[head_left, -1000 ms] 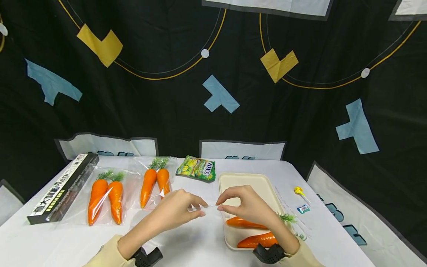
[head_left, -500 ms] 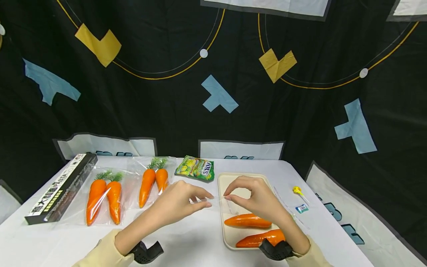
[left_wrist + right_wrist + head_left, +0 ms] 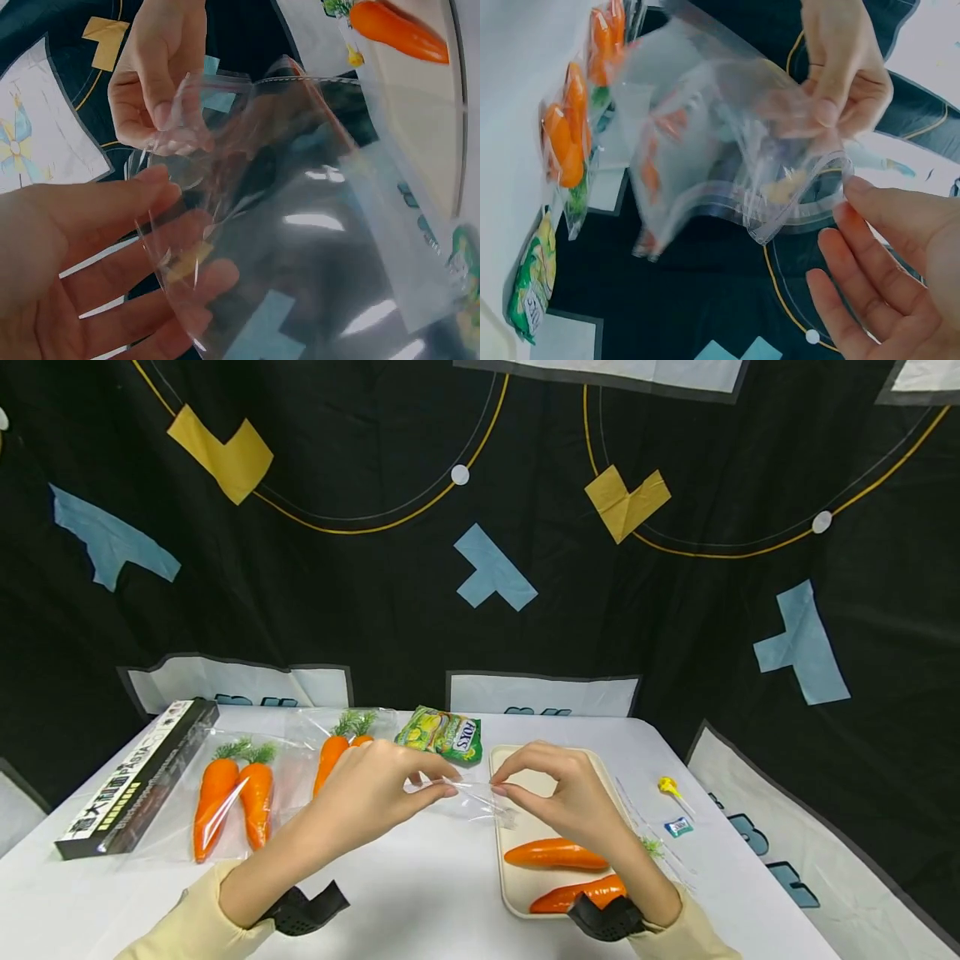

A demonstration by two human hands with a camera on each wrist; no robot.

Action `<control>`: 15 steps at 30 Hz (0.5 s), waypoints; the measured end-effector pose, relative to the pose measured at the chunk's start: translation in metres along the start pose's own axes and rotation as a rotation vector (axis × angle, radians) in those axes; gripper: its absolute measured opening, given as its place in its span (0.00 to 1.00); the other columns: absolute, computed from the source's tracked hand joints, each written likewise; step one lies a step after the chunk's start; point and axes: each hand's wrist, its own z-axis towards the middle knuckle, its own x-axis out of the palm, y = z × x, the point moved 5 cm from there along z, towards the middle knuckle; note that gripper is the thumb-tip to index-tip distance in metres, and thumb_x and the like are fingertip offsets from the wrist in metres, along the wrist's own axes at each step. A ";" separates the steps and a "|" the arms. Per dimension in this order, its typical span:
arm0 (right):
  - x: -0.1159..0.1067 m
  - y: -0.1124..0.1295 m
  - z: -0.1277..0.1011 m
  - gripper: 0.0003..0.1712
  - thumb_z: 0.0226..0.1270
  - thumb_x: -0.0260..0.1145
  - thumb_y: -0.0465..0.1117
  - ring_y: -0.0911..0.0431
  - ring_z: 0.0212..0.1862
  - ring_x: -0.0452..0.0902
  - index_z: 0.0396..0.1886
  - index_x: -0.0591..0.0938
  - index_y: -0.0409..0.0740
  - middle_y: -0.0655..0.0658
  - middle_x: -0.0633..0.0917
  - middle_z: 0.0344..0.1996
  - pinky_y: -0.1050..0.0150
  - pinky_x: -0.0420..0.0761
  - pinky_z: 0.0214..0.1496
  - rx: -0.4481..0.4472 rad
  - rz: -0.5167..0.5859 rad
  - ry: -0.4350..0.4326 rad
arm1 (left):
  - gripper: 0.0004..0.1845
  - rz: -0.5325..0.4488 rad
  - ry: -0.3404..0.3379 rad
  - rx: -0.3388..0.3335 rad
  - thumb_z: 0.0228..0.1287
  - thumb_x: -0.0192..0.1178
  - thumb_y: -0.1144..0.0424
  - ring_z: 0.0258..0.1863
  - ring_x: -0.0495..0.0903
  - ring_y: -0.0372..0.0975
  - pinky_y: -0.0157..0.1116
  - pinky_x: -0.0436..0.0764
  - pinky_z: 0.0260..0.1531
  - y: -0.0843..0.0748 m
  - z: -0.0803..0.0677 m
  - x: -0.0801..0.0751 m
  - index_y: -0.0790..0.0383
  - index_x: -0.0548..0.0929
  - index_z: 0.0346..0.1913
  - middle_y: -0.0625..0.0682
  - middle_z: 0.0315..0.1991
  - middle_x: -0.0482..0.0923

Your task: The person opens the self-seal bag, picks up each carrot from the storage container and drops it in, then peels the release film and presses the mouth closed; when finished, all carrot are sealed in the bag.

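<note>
A clear plastic bag (image 3: 476,797) hangs in the air between my two hands, its mouth edge uppermost in the head view. My left hand (image 3: 378,781) pinches one side of its rim between thumb and fingers. The opposite side is pinched by my right hand (image 3: 562,789). Up close in the left wrist view, the transparent bag (image 3: 315,225) has a gap at its mouth; the right wrist view shows its ridged rim curved apart. Below the right hand, an orange carrot (image 3: 555,853) and a second carrot (image 3: 573,895) lie on a cream tray (image 3: 525,835).
At the left lie a black box (image 3: 138,777) and carrots in a clear bag (image 3: 215,810); more bagged carrots (image 3: 330,760) are partly behind the left hand. A green snack packet (image 3: 442,735) sits at the back. Right of the tray are a yellow lollipop (image 3: 669,786) and small packet (image 3: 678,827).
The hands have risen slightly and the left has shifted left. Half a second ago the left fingers looked parted; now they pinch the bag, which shows stretched between both hands.
</note>
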 end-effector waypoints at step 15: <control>0.034 -0.049 -0.012 0.05 0.57 0.73 0.37 0.63 0.40 0.80 0.33 0.88 0.52 0.60 0.85 0.32 0.62 0.80 0.49 0.106 -0.020 0.047 | 0.09 -0.027 0.048 -0.142 0.55 0.71 0.54 0.36 0.83 0.39 0.28 0.76 0.22 0.047 -0.005 0.050 0.47 0.89 0.39 0.39 0.35 0.85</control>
